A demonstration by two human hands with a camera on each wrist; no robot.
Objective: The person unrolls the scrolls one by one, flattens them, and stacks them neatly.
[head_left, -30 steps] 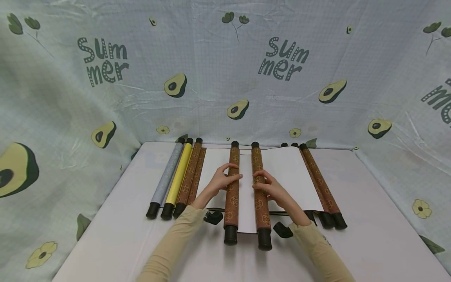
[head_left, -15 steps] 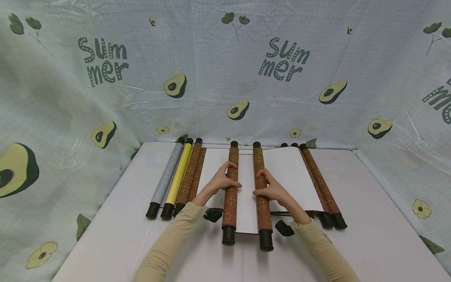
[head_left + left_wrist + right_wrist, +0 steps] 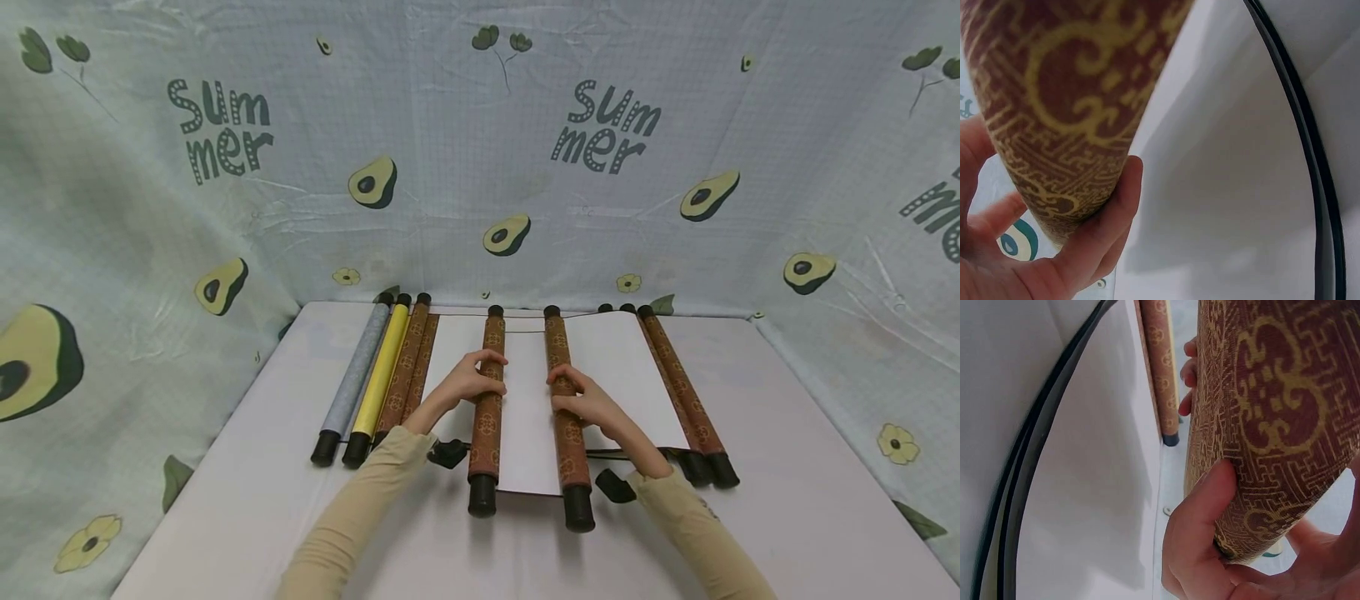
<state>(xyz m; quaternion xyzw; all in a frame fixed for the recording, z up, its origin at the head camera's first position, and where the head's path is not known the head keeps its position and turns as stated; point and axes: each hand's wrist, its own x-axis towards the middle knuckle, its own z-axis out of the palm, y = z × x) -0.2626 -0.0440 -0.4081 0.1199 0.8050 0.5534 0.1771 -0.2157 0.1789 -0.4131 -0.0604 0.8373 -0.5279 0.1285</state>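
Observation:
Two brown rolls with a gold pattern and black end knobs form one scroll, held raised above a wider white sheet (image 3: 630, 367). My left hand (image 3: 468, 382) grips the left roll (image 3: 487, 425) near its middle, thumb and fingers on opposite sides. Around the right roll (image 3: 572, 450) curl the fingers and thumb of my right hand (image 3: 592, 404). A narrow white strip (image 3: 529, 417) spans the gap between the rolls. In the left wrist view the patterned roll (image 3: 1079, 81) hides part of the fingers; in the right wrist view the other roll (image 3: 1285, 394) does likewise.
Left of the sheet lie a grey scroll (image 3: 356, 375), a yellow scroll (image 3: 382, 375) and brown rolls (image 3: 401, 375). More brown rolls (image 3: 678, 375) border its right side. A printed cloth (image 3: 450, 125) stands behind the pale table (image 3: 225, 500). Black objects (image 3: 615, 486) sit near both wrists.
The two held rolls have moved apart, left roll slightly left and right roll further right. The white strip between them has widened. Both hands keep their hold.

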